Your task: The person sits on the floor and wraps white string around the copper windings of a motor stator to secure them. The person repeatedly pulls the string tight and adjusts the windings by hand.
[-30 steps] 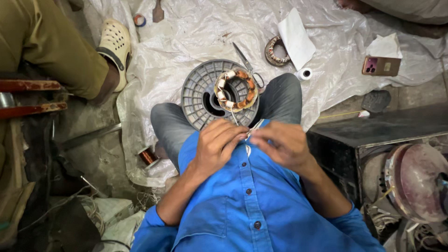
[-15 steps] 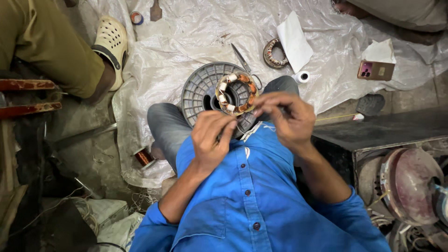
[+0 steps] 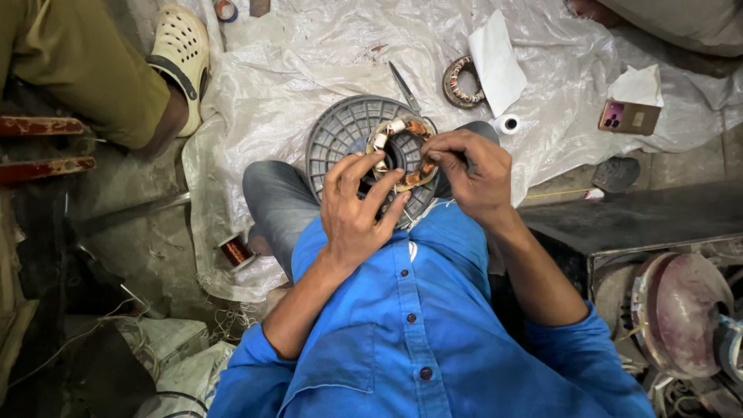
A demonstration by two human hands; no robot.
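A ring-shaped motor stator (image 3: 404, 152) with copper windings rests on a round grey ribbed plastic disc (image 3: 340, 139) on my lap. My left hand (image 3: 357, 207) has its fingers spread on the stator's near left side, fingertips touching the windings. My right hand (image 3: 472, 172) is curled at the stator's right edge, its fingers pinched together on the winding there; whether a wire is between them is too small to tell. I wear a blue shirt and grey trousers.
Another person's leg and a cream clog (image 3: 179, 53) are at the upper left. On the white plastic sheet (image 3: 294, 70) lie scissors (image 3: 404, 88), a second stator ring (image 3: 458, 82), white paper (image 3: 495, 62), a tape roll (image 3: 508, 124), a phone (image 3: 628, 117). A copper wire spool (image 3: 234, 251) sits by my left knee.
Both hands have moved from close to my chest up to the stator. The left hand's fingers now spread over the windings and the right hand has reached the ring's right edge.
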